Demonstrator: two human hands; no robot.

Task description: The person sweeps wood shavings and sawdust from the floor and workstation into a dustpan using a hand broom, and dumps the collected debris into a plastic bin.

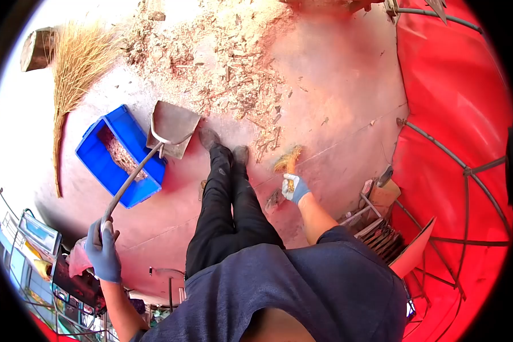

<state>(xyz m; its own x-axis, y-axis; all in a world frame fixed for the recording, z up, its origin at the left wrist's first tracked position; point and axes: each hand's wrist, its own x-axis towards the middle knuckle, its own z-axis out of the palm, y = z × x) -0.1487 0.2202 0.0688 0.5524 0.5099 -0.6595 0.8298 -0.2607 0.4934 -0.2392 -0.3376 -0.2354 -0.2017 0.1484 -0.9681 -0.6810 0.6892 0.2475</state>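
My left hand (pixel 103 253), in a grey-blue glove, is closed around the long handle of a metal dustpan (pixel 175 126). The pan rests by my feet, next to the blue plastic bin (pixel 94 158), and its handle crosses above the bin. Wood shavings (pixel 119 153) lie inside the bin. On the other side, my right hand (pixel 295 188), also gloved, grips a short straw hand broom (pixel 289 161) by its handle. The broom's bristles point forward, close to the floor; whether they touch it I cannot tell.
Wood chips and sawdust (pixel 216 62) spread across the floor ahead. A large twig broom (pixel 74 74) lies at the left beside a log (pixel 37 49). Red sheeting (pixel 456 74) on a metal frame borders the right, with a rack (pixel 376 236) near my right side.
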